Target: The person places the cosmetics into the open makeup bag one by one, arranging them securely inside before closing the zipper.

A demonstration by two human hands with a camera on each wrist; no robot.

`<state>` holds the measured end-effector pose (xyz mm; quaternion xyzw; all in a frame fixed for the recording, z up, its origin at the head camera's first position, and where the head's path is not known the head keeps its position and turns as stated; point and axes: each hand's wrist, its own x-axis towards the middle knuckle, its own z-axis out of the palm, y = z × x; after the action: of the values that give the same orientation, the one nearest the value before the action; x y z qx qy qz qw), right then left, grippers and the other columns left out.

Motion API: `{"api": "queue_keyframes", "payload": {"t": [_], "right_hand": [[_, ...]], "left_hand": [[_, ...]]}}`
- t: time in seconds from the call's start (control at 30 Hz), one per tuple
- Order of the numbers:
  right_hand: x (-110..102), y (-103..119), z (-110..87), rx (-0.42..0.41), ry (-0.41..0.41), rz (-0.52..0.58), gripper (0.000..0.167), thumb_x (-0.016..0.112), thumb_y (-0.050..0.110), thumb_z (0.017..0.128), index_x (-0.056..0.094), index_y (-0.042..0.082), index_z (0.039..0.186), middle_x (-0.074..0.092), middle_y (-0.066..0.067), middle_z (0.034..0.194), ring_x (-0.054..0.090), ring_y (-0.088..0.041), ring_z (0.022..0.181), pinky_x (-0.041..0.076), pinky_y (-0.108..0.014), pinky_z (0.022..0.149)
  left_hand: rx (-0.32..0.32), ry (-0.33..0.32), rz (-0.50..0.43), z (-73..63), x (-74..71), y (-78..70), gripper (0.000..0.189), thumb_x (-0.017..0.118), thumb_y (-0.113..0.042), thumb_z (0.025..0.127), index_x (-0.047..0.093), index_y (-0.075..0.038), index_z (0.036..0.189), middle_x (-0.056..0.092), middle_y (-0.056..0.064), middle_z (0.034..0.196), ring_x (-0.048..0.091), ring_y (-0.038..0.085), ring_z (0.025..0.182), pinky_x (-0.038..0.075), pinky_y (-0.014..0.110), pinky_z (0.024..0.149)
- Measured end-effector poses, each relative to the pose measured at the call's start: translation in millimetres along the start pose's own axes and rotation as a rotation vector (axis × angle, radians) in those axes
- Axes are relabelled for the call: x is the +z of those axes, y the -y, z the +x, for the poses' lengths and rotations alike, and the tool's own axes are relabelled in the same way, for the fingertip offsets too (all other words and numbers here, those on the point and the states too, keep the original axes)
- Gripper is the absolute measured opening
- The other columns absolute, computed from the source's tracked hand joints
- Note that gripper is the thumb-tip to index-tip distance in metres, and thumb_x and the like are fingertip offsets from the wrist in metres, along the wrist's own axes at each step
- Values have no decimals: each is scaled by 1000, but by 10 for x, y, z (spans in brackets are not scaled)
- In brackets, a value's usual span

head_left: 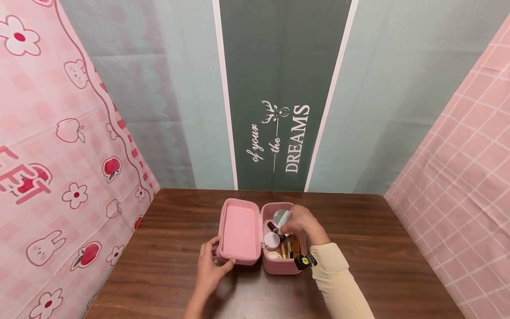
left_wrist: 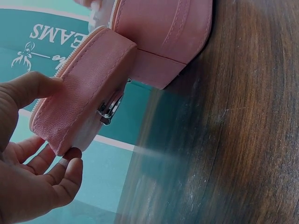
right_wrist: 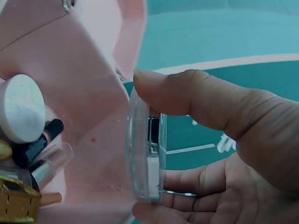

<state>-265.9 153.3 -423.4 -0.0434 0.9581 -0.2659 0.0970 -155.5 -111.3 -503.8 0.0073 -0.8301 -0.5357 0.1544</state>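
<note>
A pink zip-up cosmetic case (head_left: 282, 267) stands on the table with its lid (head_left: 241, 230) swung out to the left. My left hand (head_left: 210, 269) grips the lid's outer corner, thumb on the zipped side in the left wrist view and fingers curled beneath. Over the case's far right corner, my right hand (head_left: 302, 223) pinches a clear round compact (right_wrist: 145, 154) by its edge, thumb on top and fingers below. Inside the case lie a white round jar (right_wrist: 23, 109), a black tube (right_wrist: 39, 142), a clear-capped tube (right_wrist: 52, 164) and a gold-coloured item (right_wrist: 17, 200).
The dark wooden table (head_left: 167, 248) meets a grey-green printed backdrop (head_left: 279, 66) at its far edge. Pink patterned cloths hang at left and right. A metal ring (left_wrist: 110, 106) hangs on the lid's outside. A black strap (head_left: 305, 261) circles my right wrist.
</note>
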Motion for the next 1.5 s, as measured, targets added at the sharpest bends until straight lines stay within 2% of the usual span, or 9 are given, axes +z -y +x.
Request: {"api": "queue_keyframes", "payload": {"t": [0.13,0.27,0.47,0.7,0.9,0.97,1.17,1.3,1.5], "right_hand": [[83,72,98,56,31,51,57,87,16,50,61,-1,97,57,-8,78,53,-24,68,47,-34,59],[136,111,192,84,57,64,62,88,14,50,61,0,104,58,-9,84,53,-25,72,48,-36,60],[224,88,324,73,103,-43,49,88,20,52,64,0,90,57,-7,76,53,-23,67,46,-33,58],[354,42,390,97,127,17,37,84,12,56,61,-1,82,55,-8,65,53,-23,56,42,-30,45],[388,84,415,74,91,-42,38,86,15,57,63,0,84,57,-8,72,52,-23,61,45,-31,52],[392,90,429,70,81,-21,35,85,12,58,64,0,84,58,-8,73,53,-23,63,46,-31,54],[378,105,467,23,34,16,38,83,8,60,70,4,95,63,-8,81,54,-24,72,49,-33,65],[360,119,455,-12,34,7,36,81,13,64,70,7,98,63,-7,84,54,-24,75,48,-35,68],[322,108,326,-201,40,-25,20,70,23,80,68,31,98,64,6,93,53,-18,82,45,-34,69]], "left_hand": [[2,5,1,-6,-4,8,74,85,-8,60,50,-2,124,48,12,113,52,23,93,46,33,71],[-3,3,-7,1,-8,13,74,85,-7,60,50,-2,124,48,12,113,51,23,93,46,32,72],[0,3,-4,8,-10,4,73,85,-6,59,49,-2,123,48,12,114,52,24,94,47,35,72],[-1,4,-14,16,-1,12,73,85,-5,59,50,-2,123,48,14,114,52,24,94,46,33,72],[-7,2,-27,15,4,17,72,84,-4,59,50,-2,123,49,13,113,52,24,94,46,32,72],[-10,4,-26,19,4,14,72,84,-4,60,50,-2,123,49,13,113,52,24,94,46,32,72],[-7,-1,-24,23,-4,20,72,84,-4,60,50,-2,123,48,13,113,52,25,94,47,36,72],[-6,-8,-18,19,-5,28,72,85,-4,60,50,-2,123,48,13,113,52,23,93,47,35,72],[12,-21,-36,-7,10,24,73,85,-4,58,51,-1,122,48,14,112,53,24,92,46,30,70]]}}
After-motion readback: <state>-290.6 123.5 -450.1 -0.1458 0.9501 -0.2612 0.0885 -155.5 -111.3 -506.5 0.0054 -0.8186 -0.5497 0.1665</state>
